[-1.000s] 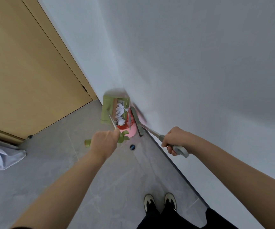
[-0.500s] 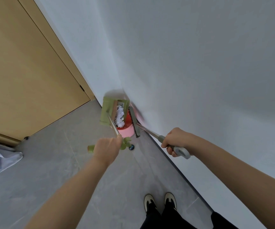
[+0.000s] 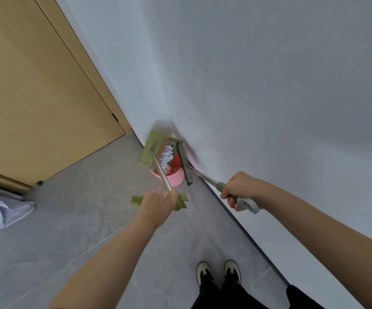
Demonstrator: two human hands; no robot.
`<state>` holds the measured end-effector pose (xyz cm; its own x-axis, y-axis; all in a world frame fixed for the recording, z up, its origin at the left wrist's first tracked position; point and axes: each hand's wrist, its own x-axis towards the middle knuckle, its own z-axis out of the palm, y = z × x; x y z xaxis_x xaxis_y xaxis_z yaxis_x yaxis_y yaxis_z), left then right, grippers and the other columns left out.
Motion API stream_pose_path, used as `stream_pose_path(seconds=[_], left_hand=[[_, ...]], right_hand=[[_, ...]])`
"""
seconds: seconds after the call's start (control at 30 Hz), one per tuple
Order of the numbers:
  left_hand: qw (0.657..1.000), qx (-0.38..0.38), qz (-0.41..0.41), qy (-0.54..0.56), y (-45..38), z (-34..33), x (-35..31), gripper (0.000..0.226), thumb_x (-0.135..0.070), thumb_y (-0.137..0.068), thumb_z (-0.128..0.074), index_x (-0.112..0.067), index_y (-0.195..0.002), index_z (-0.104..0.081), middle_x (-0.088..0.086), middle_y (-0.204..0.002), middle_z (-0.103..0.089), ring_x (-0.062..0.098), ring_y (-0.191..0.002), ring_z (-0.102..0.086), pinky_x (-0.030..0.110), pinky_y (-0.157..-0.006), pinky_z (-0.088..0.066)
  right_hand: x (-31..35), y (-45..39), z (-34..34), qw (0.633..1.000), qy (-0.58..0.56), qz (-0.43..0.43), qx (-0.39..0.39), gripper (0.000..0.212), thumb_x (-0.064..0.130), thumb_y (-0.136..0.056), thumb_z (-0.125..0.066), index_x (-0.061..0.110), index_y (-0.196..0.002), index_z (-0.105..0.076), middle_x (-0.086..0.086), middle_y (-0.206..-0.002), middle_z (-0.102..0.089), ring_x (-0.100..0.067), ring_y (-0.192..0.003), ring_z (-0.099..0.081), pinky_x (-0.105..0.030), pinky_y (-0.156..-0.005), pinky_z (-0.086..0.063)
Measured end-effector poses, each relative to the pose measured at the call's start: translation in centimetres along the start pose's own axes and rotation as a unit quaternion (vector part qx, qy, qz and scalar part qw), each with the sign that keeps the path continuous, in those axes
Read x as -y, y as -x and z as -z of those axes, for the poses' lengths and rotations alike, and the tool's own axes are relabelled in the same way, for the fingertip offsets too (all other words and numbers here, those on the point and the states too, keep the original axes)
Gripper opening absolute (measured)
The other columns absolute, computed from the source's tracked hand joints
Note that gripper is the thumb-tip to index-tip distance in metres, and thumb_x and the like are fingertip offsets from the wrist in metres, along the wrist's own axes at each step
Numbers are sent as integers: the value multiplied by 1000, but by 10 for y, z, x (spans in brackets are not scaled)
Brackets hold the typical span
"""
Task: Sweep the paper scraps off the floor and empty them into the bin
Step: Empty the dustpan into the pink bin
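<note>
A pink bin (image 3: 176,178) stands in the corner where the two white walls meet. Over its mouth is a green dustpan (image 3: 150,149), tipped up, with white paper scraps (image 3: 166,156) at its lip and inside the bin. My left hand (image 3: 157,202) grips the green handle at the near end of the dustpan's metal pole. A grey broom (image 3: 184,165) rests its head along the bin's right side by the wall. My right hand (image 3: 238,189) holds the broom's grey grip.
A wooden door (image 3: 37,92) fills the left side. A pale cloth (image 3: 0,208) lies on the grey tiled floor at far left. My two shoes (image 3: 218,272) stand near the right wall's dark skirting.
The dustpan has tipped further over the bin and scraps have slid down into it. Both hands have shifted slightly; the small dark object on the floor is now hidden behind my left hand.
</note>
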<state>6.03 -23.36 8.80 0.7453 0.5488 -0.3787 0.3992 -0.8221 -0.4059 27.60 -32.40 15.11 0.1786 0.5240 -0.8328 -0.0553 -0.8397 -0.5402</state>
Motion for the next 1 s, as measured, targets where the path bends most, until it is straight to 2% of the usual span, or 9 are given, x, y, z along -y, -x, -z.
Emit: stream_pose_path(seconds=[0.13, 0.23, 0.3, 0.37, 0.5, 0.6, 0.73, 0.87, 1.0], left_hand=[[998, -18, 50, 21, 4, 3, 22, 35, -14, -87, -65, -13, -122, -62, 1, -70, -67, 21, -58, -67, 25, -41, -35], [997, -31, 76, 7, 4, 2, 33, 42, -8, -97, -41, -16, -138, -47, 0, -86, -69, 22, -70, -67, 29, -42, -26], [996, -43, 78, 0, 3, 3, 34, 42, -6, -100, -34, -14, -141, -42, -2, -79, -62, 21, -63, -58, 28, -44, -27], [997, -38, 64, -14, 5, 5, 31, 42, -5, -101, -34, -11, -142, -39, -3, -72, -53, 20, -61, -55, 28, -47, -33], [998, -26, 49, -2, 11, -3, 27, 49, -5, -100, -36, -12, -149, -33, 0, -93, -69, 21, -79, -69, 31, -52, -37], [999, -31, 40, -11, 14, -6, 20, 48, -6, -99, -42, -13, -146, -40, -1, -90, -70, 18, -76, -70, 29, -52, -45], [1000, 13, -5, 15, 16, -5, 8, 47, -2, -101, -34, -4, -148, -30, 8, -106, -69, 28, -91, -70, 34, -62, -44], [999, -8, 35, 0, 9, 1, 24, 40, -4, -99, -37, -10, -138, -44, 2, -99, -70, 24, -86, -71, 30, -58, -42], [1000, -3, 19, 7, 17, 4, 22, 39, -2, -100, -34, -5, -139, -41, 5, -101, -69, 26, -86, -70, 32, -58, -41]], right_hand=[[2, 1, 0, 1000, 8, -2, 1, 20, -10, -86, -50, 5, -97, -46, -9, -66, -42, -15, -44, -41, -19, -40, -39], [4, 2, -1, 1000, 12, 4, 1, 20, -11, -86, -50, 5, -98, -45, -10, -68, -42, -14, -42, -41, -19, -39, -38], [4, 3, -1, 1000, 13, 5, 2, 19, -11, -87, -50, 3, -98, -45, -10, -69, -43, -14, -40, -41, -18, -39, -38], [5, 3, -1, 1000, 15, 6, 3, 19, -11, -87, -50, 3, -99, -45, -10, -70, -43, -13, -39, -42, -18, -39, -38], [5, 4, -1, 1000, 18, 9, 1, 18, -11, -86, -49, 3, -98, -45, -9, -70, -43, -14, -39, -42, -19, -39, -38], [6, 7, 0, 1000, 25, 6, 2, 17, -10, -86, -50, 3, -96, -46, -10, -69, -44, -15, -40, -42, -19, -40, -38], [6, 8, 0, 1000, 25, 6, 3, 17, -10, -86, -50, 3, -97, -47, -10, -69, -44, -14, -41, -43, -19, -40, -39], [7, 8, -1, 1000, 27, 11, -6, 17, -10, -87, -50, 1, -100, -47, -12, -72, -45, -13, -39, -44, -19, -40, -40], [7, 10, -5, 1000, 22, 13, -6, 15, -10, -87, -50, 0, -100, -48, -11, -71, -45, -13, -38, -43, -19, -39, -39]])
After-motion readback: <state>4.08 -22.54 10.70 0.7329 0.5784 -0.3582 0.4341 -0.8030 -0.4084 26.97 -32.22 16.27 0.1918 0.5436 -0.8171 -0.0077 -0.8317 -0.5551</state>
